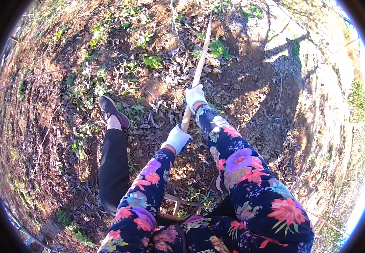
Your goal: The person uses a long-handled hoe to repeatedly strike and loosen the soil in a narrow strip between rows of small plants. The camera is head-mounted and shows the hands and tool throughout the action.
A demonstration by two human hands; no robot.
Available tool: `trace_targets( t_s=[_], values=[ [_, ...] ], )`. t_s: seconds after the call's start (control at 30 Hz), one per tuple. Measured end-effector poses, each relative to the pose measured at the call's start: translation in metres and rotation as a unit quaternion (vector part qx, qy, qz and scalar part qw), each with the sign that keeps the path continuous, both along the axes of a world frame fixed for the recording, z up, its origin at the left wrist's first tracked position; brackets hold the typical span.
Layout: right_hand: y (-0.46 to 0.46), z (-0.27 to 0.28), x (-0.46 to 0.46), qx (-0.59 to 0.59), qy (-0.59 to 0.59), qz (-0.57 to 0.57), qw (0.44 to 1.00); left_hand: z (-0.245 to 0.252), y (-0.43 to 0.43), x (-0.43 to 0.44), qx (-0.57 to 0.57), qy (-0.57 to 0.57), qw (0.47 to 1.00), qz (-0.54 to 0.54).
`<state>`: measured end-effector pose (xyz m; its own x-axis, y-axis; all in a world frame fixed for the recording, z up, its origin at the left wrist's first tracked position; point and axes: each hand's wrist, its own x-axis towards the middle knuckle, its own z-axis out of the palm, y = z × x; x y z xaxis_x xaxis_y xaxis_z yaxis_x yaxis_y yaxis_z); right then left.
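Both my hands wear white work gloves with blue on the palm side, and both are closed around one long, pale wooden pole (pixel 202 57). My left hand (pixel 176 139) grips its near end. Farther up, my right hand (pixel 195 96) wraps around the shaft. The pole slants away over leaf-strewn soil (pixel 169 79) towards the top of the view. Its far end is too small and bright there to tell whether a tool head is fitted. Green weeds (pixel 218 49) grow beside the shaft.
My left shoe (pixel 114 112) stands among weeds; the right one is mostly hidden under my sleeve. Wooden slats (pixel 179 202), perhaps of a low stool, show between my legs. A reddish cord (pixel 40 74) runs in from the left. Leafy plants (pixel 153 62) dot the ground ahead.
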<state>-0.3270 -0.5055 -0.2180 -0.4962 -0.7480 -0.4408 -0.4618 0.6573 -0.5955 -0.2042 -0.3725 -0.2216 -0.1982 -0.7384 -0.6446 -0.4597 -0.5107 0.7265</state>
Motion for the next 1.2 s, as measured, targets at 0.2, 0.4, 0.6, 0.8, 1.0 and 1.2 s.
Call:
trace_targets(
  t_s=[0.2, 0.4, 0.6, 0.8, 1.0, 1.2],
  values=[
    [0.011, 0.009, -0.002, -0.005, 0.010, 0.024, 1.000, 0.006, 0.014, 0.002, 0.084, 0.085, 0.991, 0.056],
    [0.073, 0.014, 0.050, 0.002, 0.008, 0.048, 0.999, 0.029, 0.076, 0.053, 0.144, 0.099, 0.977, 0.122],
    [0.151, 0.011, 0.099, 0.022, 0.323, 0.578, 0.749, 0.050, 0.163, 0.114, 0.156, 0.068, 0.976, 0.134],
    [0.198, 0.049, 0.122, -0.043, -0.051, 0.141, 0.988, 0.101, 0.215, 0.149, 0.105, 0.061, 0.985, 0.120],
    [0.224, 0.070, 0.134, -0.006, -0.107, 0.104, 0.989, 0.139, 0.282, 0.186, 0.077, -0.001, 0.992, 0.099],
    [0.233, 0.084, 0.129, 0.001, -0.222, 0.066, 0.973, 0.178, 0.365, 0.225, 0.177, 0.056, 0.975, 0.123]
  ],
)
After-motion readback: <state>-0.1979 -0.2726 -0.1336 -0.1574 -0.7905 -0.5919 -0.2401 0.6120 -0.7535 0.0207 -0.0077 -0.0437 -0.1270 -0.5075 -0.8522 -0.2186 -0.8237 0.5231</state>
